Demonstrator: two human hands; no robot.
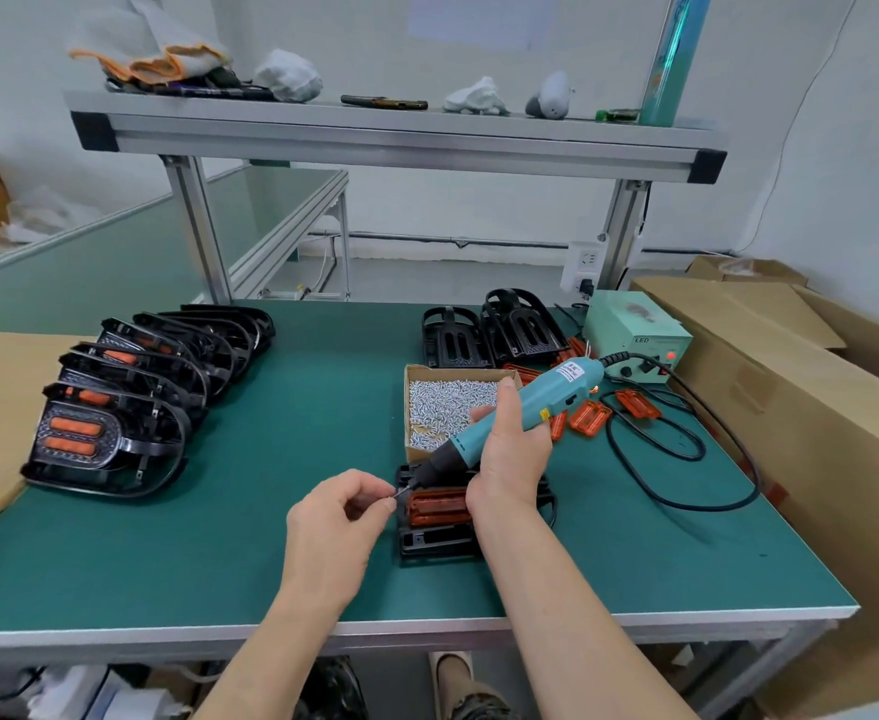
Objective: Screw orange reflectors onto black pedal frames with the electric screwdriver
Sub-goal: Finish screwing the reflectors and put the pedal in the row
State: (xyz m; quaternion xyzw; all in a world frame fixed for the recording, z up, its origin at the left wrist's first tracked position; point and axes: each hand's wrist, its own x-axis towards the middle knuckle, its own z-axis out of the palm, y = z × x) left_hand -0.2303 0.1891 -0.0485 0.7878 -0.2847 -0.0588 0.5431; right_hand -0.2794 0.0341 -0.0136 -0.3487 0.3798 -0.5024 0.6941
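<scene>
"LED" on the green power box [636,332]; the screwdriver's [520,407] label unreadable.

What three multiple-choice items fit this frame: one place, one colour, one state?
1. Where is the box of screws?
A. On the top shelf
B. On the mat, just beyond the black pedal frame being worked on
C. Left of the finished pedals

2. What colour is the electric screwdriver body?
A. Yellow
B. Red
C. Teal

3. What is the left hand doing?
A. Pinching a small screw at the bit tip
B. Lying flat on the table
C. Gripping a loose reflector

Answers: 1 B, the box sits directly behind the frame. 2 C, the housing held in the right hand is teal. 3 A, thumb and forefinger meet on the screw beside the bit.
</scene>
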